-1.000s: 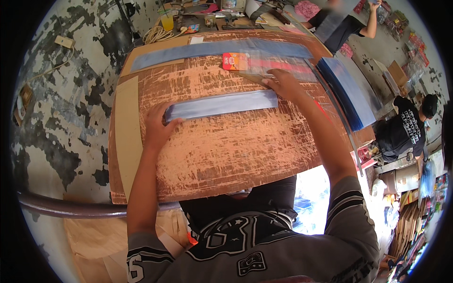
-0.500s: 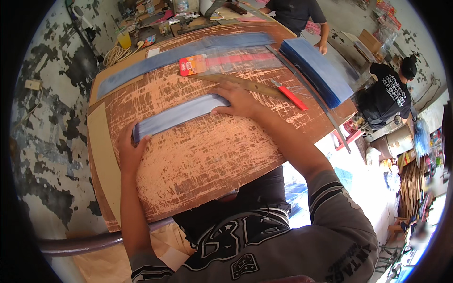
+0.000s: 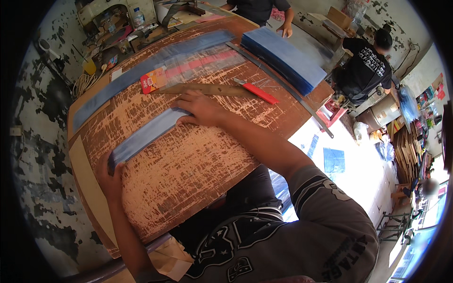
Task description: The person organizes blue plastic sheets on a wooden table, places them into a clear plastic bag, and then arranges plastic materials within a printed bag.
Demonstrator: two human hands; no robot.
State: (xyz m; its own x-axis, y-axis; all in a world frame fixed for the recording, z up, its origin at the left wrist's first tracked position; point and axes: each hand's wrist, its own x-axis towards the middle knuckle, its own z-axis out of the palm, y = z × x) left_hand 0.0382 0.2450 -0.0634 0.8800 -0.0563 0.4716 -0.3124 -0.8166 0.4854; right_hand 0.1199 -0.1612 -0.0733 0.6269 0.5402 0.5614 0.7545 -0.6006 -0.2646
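Left to right: tan card (image 3: 88, 178), apparently overlapped by my left hand (image 3: 109, 177), which holds one end of the bluish strip (image 3: 148, 135) on the tabletop (image 3: 188, 162); my right hand (image 3: 200, 108), gripping and hiding its other end; red-handled cutter (image 3: 260, 93); blue sheets (image 3: 283, 52).

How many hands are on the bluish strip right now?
2: the left hand at the strip's nearer, left end, and the right hand at its farther, right end.
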